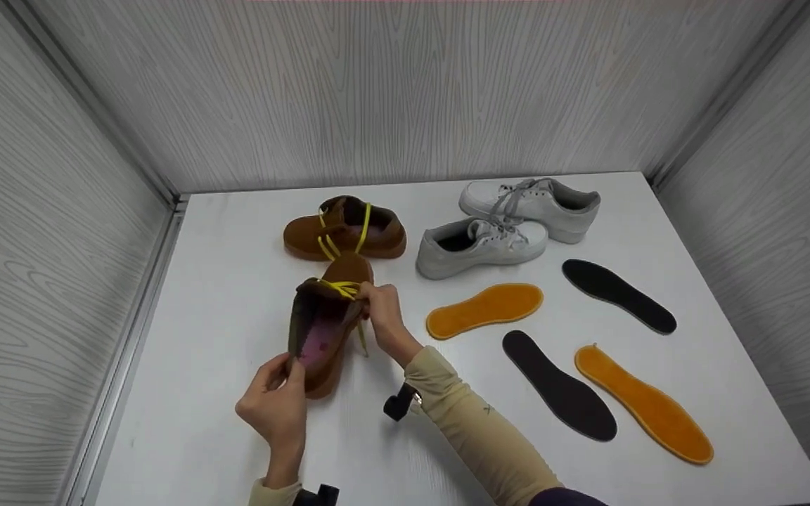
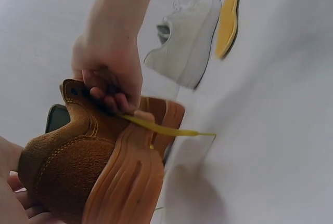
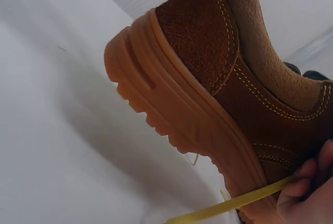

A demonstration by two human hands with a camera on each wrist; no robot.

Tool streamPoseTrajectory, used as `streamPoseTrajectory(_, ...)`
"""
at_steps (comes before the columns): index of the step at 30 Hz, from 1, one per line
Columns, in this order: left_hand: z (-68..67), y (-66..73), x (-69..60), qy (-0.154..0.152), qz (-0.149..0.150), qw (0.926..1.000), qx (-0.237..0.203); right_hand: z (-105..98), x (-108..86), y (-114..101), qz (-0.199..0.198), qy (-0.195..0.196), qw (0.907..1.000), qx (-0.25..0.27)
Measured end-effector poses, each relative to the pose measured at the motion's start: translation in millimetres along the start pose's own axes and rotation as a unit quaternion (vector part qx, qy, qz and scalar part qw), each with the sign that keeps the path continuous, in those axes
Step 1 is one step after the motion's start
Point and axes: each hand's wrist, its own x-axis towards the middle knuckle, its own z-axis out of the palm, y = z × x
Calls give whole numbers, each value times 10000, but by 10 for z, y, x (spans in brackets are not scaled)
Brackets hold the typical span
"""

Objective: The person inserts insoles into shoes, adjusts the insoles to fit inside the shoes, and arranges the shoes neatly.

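Observation:
A brown suede shoe (image 1: pixel 338 351) with yellow laces is held between both hands, its heel end toward me and raised off the table. My left hand (image 1: pixel 277 404) pinches the collar at the heel. The right hand (image 1: pixel 382 316) grips the upper's side by the lace holes, and a yellow lace (image 2: pixel 166 129) hangs from there. Inside the shoe shows a pinkish insole (image 1: pixel 319 341). Its tan rubber sole (image 3: pixel 182 115) has a ridged tread. The matching brown shoe (image 1: pixel 306 235) lies just beyond the held one's toe.
Two white sneakers (image 1: pixel 447 263) stand at the back right. To the right lie an orange insole (image 1: pixel 486 309), a second orange insole (image 1: pixel 647 404), a black insole (image 1: pixel 619 295) and a dark brown insole (image 1: pixel 560 386). Grey wood-grain walls (image 1: pixel 405 91) enclose the white table (image 1: pixel 215 281).

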Motion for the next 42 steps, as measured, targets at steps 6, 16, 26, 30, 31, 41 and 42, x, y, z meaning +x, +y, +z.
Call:
streamPoseTrajectory(6, 48, 131, -229, -31, -475, 9987, -181, -231, -19, 36, -89, -236, 9992, 299)
streamPoseTrajectory(16, 110, 236, -567, -424, -1165, 9917, -332, -611, -103, 96, 192, -375, 9919, 1200)
streamPoseTrajectory(26, 117, 341, -798, -611, -1392, 9877, -366, -868, -211, 187, 402, -473, 9846, 1633)
streamPoseTrajectory(30, 133, 370, -871, -687, -1435, 9867, -320, -937, -223, 229, 286, -512, 9842, 1670)
streamPoseTrajectory(31, 138, 373, -884, -703, -1443, 9865, -314, -953, -224, 241, 235, -548, 9839, 1683)
streamPoseTrajectory(41, 208, 197, -1038, -838, -1430, 9862, 33, -1069, -244, 368, 284, -533, 9800, 1895)
streamPoseTrajectory(42, 219, 149, -1056, -879, -1367, 9867, 53, -1079, -242, 376, 314, -519, 9789, 1951)
